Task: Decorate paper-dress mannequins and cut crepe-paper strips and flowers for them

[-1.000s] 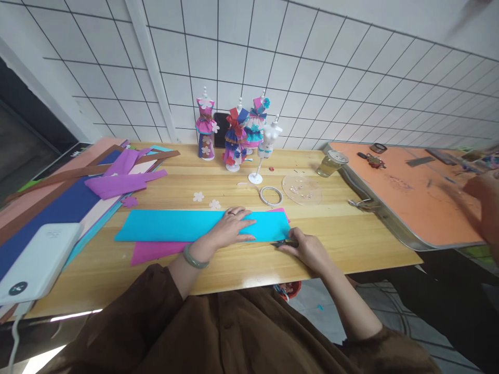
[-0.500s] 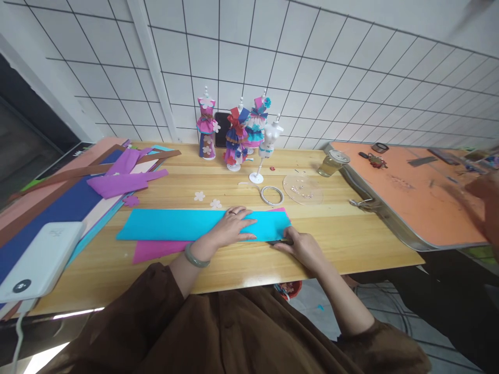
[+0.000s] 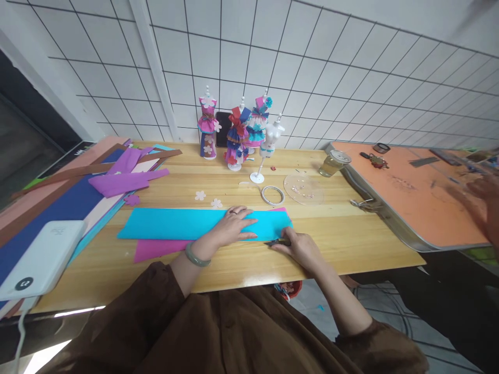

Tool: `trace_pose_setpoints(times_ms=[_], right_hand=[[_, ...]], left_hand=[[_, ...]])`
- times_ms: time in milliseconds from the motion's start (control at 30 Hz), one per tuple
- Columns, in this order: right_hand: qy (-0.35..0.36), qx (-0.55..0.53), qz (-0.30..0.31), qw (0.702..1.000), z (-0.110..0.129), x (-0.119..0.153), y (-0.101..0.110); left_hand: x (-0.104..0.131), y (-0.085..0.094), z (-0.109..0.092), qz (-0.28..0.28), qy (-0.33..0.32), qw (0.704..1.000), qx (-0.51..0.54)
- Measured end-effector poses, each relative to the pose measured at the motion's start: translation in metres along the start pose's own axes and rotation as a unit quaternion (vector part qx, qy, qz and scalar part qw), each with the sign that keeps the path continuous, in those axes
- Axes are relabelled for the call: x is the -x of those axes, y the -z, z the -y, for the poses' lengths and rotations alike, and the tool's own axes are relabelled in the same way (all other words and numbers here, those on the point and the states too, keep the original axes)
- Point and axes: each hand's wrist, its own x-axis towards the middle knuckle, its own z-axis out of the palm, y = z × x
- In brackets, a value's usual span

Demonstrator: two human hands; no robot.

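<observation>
A long blue sheet [image 3: 167, 223] lies across the wooden table, with a magenta sheet [image 3: 156, 250] partly under it. Fingers spread, my left hand [image 3: 231, 227] rests flat on the blue sheet, right of its middle. At the sheet's near right corner, my right hand [image 3: 302, 248] is closed round small dark scissors [image 3: 277, 242], whose blades point left along the near edge. Beyond the sheet are two pale paper flowers [image 3: 200, 195] and a ring of white tape [image 3: 273, 195].
Dressed mini mannequins [image 3: 237, 135] and a bare white one [image 3: 272, 136] stand by the wall. A cup [image 3: 334, 163] is at the back right, near a clear disc [image 3: 303, 189]. Coloured sheets [image 3: 74, 213] and a power bank [image 3: 42, 259] lie left. Another person's hand [image 3: 485, 189] is over the orange table [image 3: 421, 208].
The scissors have come into clearer view, their blades now showing just off the near edge of the blue sheet. My left hand has stayed in place.
</observation>
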Motion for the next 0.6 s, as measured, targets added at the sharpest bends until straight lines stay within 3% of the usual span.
trace_pose_setpoints(times_ms=[600], right_hand=[[0.006,-0.005,-0.004,1.0,0.0004,0.0012,-0.0053]], left_hand=[[0.0004,-0.0018,0.0012,-0.003,0.001,1.0,0.004]])
